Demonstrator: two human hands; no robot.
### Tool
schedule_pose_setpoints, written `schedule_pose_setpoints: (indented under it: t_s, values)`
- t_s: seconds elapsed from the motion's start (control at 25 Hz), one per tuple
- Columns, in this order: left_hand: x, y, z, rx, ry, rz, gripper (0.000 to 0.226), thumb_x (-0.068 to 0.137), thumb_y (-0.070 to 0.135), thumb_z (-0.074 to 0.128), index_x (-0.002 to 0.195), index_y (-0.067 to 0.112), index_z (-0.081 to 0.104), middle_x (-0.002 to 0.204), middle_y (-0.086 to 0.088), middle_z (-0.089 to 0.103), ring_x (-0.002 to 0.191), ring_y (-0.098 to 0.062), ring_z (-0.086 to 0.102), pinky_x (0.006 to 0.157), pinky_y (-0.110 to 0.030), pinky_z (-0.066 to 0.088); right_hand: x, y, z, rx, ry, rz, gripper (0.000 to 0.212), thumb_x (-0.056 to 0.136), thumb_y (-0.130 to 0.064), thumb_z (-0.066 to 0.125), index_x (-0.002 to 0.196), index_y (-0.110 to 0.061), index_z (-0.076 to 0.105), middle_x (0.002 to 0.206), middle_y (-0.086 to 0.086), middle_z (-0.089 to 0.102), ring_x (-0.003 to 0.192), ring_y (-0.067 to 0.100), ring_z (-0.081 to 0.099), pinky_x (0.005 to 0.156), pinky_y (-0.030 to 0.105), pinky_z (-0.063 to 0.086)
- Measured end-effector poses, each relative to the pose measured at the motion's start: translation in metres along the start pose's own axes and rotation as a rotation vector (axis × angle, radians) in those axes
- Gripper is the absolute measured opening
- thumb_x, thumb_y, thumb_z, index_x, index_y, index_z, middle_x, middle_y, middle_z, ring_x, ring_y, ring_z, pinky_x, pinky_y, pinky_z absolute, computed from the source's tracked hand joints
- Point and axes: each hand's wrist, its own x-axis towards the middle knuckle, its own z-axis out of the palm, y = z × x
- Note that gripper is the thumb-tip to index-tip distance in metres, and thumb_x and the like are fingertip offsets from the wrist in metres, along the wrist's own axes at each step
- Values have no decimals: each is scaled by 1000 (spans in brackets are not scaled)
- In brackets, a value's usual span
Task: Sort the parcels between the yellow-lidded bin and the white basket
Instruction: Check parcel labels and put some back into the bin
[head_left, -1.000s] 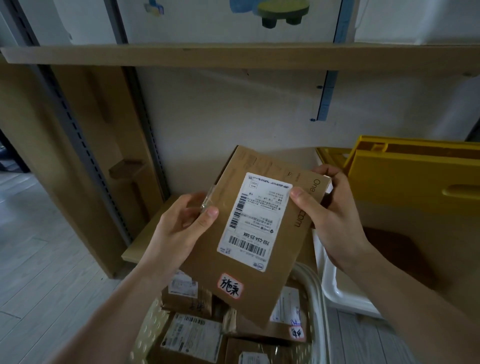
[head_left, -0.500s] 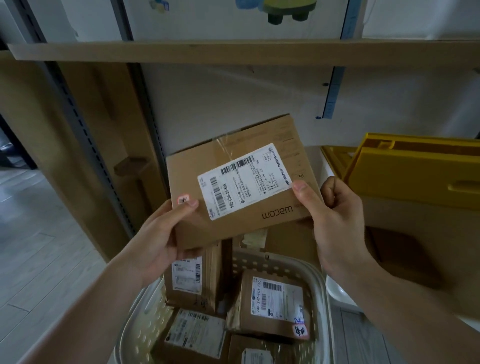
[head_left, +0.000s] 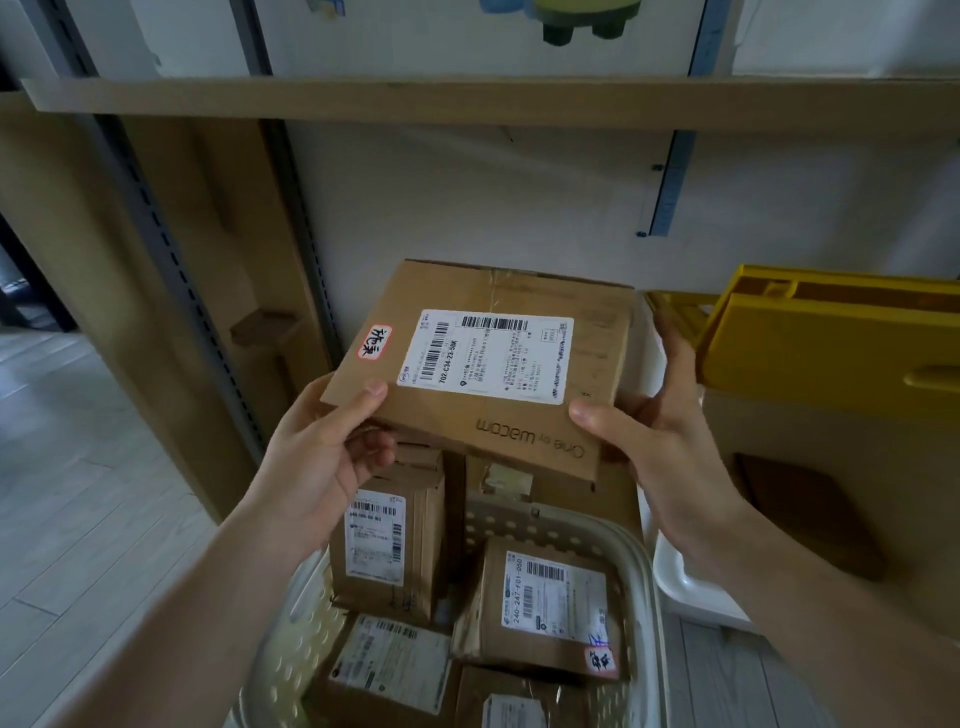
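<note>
I hold the box (head_left: 483, 364) up over the basket (head_left: 641, 566), left hand (head_left: 317, 457) and right hand (head_left: 670, 441) pinching its near corners. It could slip, because only my fingertips grip it.

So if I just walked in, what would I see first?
First, the brown box with a big white label, held up in the middle by both hands: left hand at its near left corner, right hand at its right side. Under it, a white basket full of parcels. At the right, a bright yellow lid.
</note>
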Motion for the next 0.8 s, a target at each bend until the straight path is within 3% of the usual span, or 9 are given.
schedule_pose_setpoints:
  t_s: [0.12, 0.2, 0.32, 0.48, 0.6, 0.72, 0.8]
  values:
    - [1, -3, 5, -85, 83, 59, 39, 90, 19, 71, 125, 21, 55, 112, -11, 76, 80, -18, 72, 68, -32, 62, 2, 0, -1, 7, -104, -12, 113, 74, -6, 76, 156, -42, 7, 115, 1, 76, 106, 24, 74, 85, 47, 62]
    - [-1, -5, 11, -100, 69, 106, 52, 88, 22, 70, 137, 26, 51, 108, -4, 77, 96, -22, 74, 77, -41, 61, 4, 2, -1, -12, -136, -14, 100, 72, -10, 78, 149, -38, 22, 115, 5, 76, 104, 28, 74, 80, 48, 64]
    - [-7, -8, 20, -40, 49, 159, 40, 100, 28, 58, 138, 39, 52, 97, 3, 77, 90, -18, 76, 72, -41, 61, 5, 4, -2, -14, -82, -14, 75, 67, -24, 80, 129, -29, 40, 109, -5, 76, 104, 25, 74, 74, 42, 65]
    - [-11, -10, 24, 60, 45, 164, 37, 102, 35, 54, 137, 45, 56, 109, -1, 76, 104, -26, 74, 89, -52, 59, 5, 5, -5, 35, -66, 29, 42, 75, -27, 72, 102, -17, 42, 96, -5, 76, 92, 17, 76, 68, 25, 60]
    - [-13, -9, 25, 90, -31, 131, 39, 101, 28, 55, 137, 43, 58, 111, -1, 77, 101, -23, 75, 81, -43, 63, 6, 8, -7, 21, -118, 133, 37, 83, -40, 66, 92, -15, 41, 100, 1, 73, 97, 19, 73, 74, 29, 58]
    - [-14, -9, 26, 60, -89, 89, 31, 97, 24, 57, 122, 41, 67, 109, -4, 78, 91, -21, 76, 68, -33, 65, 9, 11, -9, 165, -110, 198, 26, 89, -33, 61, 90, -16, 40, 103, 5, 71, 101, 25, 72, 76, 38, 60]
    - [-12, -9, 27, 11, -94, 54, 26, 97, 22, 56, 109, 39, 71, 102, -5, 79, 83, -20, 77, 62, -31, 64, 10, 10, -9, 227, -76, 197, 22, 88, -33, 58, 95, -16, 45, 98, 6, 69, 92, 23, 70, 74, 38, 58]
